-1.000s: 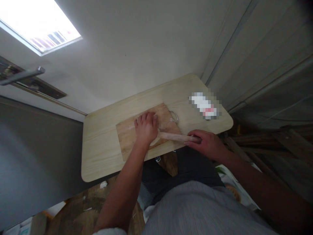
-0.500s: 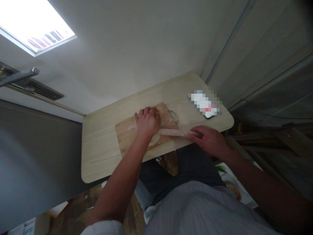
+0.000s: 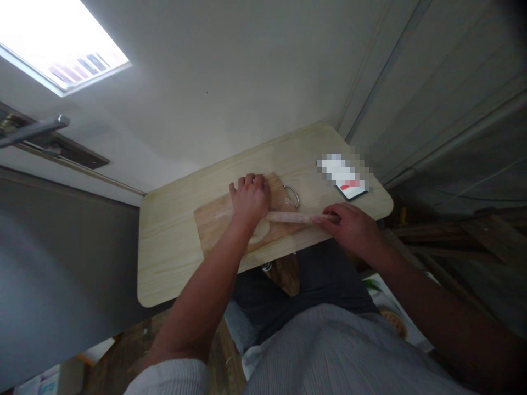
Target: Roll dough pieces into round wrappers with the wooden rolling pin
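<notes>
A wooden cutting board (image 3: 214,219) with a metal ring handle (image 3: 293,193) lies on the small table, dusted with flour. My left hand (image 3: 250,197) is palm down over it with curled fingers, on the left end of a floury rolling pin (image 3: 290,218), which it hides. The right end of the pin is gripped in my right hand (image 3: 354,227), by the table's front edge. A flat pale dough round (image 3: 260,231) lies on the board on the near side of the pin, partly covered by my left wrist.
A phone (image 3: 343,175) with a blurred screen lies on the right of the pale wooden table (image 3: 164,247). Behind the table rises a white door or wall panel (image 3: 230,109), with a door handle (image 3: 37,130) at left. A tray (image 3: 411,323) with a round item stands low on the right.
My right hand and the right part of the rolling pin have shifted slightly away from my body. My left hand has turned a little, staying over the board.
</notes>
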Demonstrator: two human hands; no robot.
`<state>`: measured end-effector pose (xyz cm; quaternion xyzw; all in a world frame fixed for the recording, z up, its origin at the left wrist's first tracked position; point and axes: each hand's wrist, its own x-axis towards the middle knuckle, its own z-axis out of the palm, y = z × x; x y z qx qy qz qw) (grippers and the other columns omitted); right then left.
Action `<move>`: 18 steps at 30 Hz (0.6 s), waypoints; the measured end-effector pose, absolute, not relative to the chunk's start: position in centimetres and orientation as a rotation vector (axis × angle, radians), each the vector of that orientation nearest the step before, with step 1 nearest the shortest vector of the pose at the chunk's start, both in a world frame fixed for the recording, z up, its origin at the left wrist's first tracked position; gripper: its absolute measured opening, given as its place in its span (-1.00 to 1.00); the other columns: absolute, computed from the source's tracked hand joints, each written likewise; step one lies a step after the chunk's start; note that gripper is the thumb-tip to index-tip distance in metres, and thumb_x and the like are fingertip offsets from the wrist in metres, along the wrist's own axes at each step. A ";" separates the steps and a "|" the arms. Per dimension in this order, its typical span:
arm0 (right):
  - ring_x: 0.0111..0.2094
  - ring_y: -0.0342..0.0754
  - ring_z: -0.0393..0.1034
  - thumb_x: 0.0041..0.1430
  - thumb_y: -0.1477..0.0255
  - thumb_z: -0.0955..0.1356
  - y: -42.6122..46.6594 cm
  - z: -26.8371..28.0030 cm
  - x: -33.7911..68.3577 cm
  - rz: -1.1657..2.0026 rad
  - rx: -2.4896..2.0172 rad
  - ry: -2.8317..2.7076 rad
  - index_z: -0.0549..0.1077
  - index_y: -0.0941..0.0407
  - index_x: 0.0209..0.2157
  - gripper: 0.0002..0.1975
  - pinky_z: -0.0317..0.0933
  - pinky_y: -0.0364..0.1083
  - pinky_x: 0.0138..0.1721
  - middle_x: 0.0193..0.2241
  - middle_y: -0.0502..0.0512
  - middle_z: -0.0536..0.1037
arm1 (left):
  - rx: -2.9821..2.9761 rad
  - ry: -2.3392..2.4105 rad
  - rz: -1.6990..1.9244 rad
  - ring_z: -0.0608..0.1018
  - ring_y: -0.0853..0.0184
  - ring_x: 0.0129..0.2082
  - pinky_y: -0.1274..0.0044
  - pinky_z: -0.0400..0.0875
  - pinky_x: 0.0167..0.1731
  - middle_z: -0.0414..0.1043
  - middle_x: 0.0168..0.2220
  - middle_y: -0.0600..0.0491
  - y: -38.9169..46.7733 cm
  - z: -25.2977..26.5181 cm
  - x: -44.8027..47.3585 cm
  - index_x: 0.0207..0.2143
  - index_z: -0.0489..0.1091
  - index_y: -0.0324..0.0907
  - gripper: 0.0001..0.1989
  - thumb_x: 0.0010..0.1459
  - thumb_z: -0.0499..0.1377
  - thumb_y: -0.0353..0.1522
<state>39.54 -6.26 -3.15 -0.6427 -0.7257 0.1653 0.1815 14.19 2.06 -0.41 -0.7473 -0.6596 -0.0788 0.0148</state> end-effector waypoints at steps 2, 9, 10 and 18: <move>-0.22 0.08 0.47 0.24 0.00 0.31 -6.2 -3.3 39.6 0.477 -1.809 -2.058 0.52 0.08 -0.24 -0.57 0.26 0.00 -0.22 -0.27 0.15 0.58 | -2.320 -2.052 -0.226 0.39 0.04 0.07 0.10 0.13 0.12 0.42 0.07 -0.10 1.9 -0.3 14.3 0.01 0.39 -0.06 -0.60 0.40 -0.19 -0.23; -0.24 0.07 0.45 0.22 0.00 0.33 -7.0 -2.9 39.7 0.465 -1.783 -2.100 0.49 0.08 -0.29 -0.58 0.25 -0.02 -0.23 -0.32 0.13 0.56 | -2.331 -2.036 -0.268 0.40 0.05 0.07 0.10 0.10 0.16 0.43 0.08 -0.07 0.6 0.1 14.2 0.02 0.39 -0.05 -0.61 0.40 -0.16 -0.21; -0.25 0.07 0.45 0.22 -0.01 0.33 -7.1 -2.9 39.7 0.461 -1.784 -2.106 0.48 0.08 -0.30 -0.58 0.25 -0.02 -0.24 -0.32 0.13 0.55 | -2.328 -2.036 -0.272 0.40 0.05 0.07 0.10 0.09 0.17 0.43 0.08 -0.06 0.4 0.1 14.2 0.02 0.39 -0.05 -0.62 0.40 -0.16 -0.21; -0.32 0.03 0.43 0.16 -0.06 0.36 -7.8 -3.1 39.6 0.432 -1.768 -2.148 0.46 0.07 -0.35 -0.55 0.22 -0.02 -0.29 -0.36 0.10 0.53 | -2.316 -2.032 -0.321 0.40 0.05 0.11 0.10 0.09 0.19 0.42 0.13 -0.06 -1.0 0.3 13.9 0.09 0.36 -0.05 -0.61 0.40 -0.14 -0.20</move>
